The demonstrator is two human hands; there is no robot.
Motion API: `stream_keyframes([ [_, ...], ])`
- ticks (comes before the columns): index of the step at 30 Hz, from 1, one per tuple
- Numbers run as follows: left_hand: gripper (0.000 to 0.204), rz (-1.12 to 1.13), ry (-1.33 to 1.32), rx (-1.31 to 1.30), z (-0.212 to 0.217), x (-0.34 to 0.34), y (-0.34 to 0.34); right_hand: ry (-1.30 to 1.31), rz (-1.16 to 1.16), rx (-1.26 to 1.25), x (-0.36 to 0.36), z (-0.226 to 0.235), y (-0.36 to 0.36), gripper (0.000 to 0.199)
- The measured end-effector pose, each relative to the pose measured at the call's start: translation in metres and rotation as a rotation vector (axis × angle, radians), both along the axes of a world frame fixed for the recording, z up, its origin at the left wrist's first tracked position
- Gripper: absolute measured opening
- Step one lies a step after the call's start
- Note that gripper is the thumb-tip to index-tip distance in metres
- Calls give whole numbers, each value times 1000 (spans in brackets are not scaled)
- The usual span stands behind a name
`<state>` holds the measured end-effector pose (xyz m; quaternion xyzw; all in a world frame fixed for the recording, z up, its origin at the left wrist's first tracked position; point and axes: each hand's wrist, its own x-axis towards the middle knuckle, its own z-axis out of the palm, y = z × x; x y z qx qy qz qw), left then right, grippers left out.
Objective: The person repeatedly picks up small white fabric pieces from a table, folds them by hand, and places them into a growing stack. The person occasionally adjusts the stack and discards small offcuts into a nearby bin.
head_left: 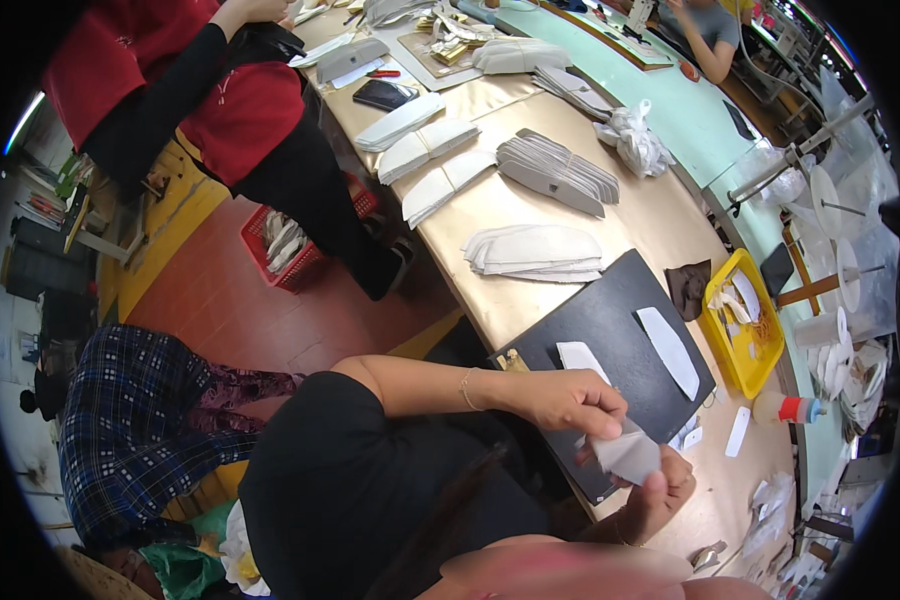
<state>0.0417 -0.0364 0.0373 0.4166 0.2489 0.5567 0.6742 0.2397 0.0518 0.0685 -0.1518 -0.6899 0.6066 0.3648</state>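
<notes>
Over the near edge of a black work board [620,330], both my hands hold one pale grey, bent flat piece [628,455] between them. My left hand [580,402], with a thin bracelet at the wrist, pinches its upper edge between thumb and fingers. Lower down, my right hand [660,500] grips the opposite end, thumb on the face; its other fingers are partly hidden. Two white, long, rounded pieces lie on the board: one piece [668,352] further right, another piece [582,358] just beyond my left hand, which partly covers it.
Several stacks of pale pieces, such as a loose stack [532,250] and a banded stack [558,172], line the table [660,225]. A yellow tray [745,370] and a squeeze bottle [788,408] stand at right. A person in red [235,130] stands far left beside a red basket [270,245].
</notes>
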Motion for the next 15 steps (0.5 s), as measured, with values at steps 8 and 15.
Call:
stream_keyframes([
  [8,49,-25,577,61,9,-16,0,-130,253,183,-21,3,-2,33],
  [15,29,73,423,208,13,-12,2,346,4,5,-33,-11,-17,60],
])
